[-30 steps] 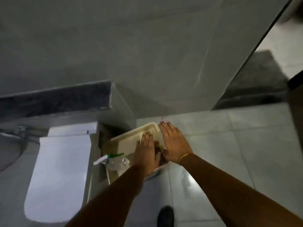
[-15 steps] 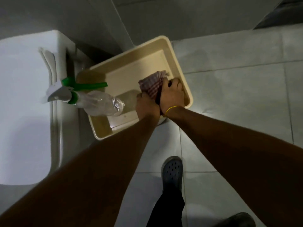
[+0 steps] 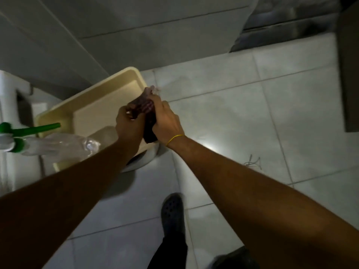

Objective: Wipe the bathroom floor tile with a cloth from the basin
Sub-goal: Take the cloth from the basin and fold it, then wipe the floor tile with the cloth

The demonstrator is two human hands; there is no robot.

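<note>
A cream rectangular basin [image 3: 124, 73] rests on a white round stool beside the toilet. Over its right edge I hold a dark checked cloth [image 3: 146, 105] bunched between both hands. My left hand [image 3: 129, 124] grips the cloth's near end. My right hand [image 3: 167, 121], with a yellow band on the wrist, is closed around its far end. The cloth's tip sticks out above my right hand. Pale floor tiles [image 3: 223, 117] spread to the right of the basin.
A clear spray bottle [image 3: 58, 144] with a green and white trigger lies across the basin's left corner. The white toilet [image 3: 11, 105] stands at far left. A grey wall runs behind. My dark shoe [image 3: 172, 210] is on the floor below. A dark mat [image 3: 287, 26] lies at the doorway.
My hands went from flat in the basin to gripping the cloth, then lifted it to the basin's right edge. The view tilted down.
</note>
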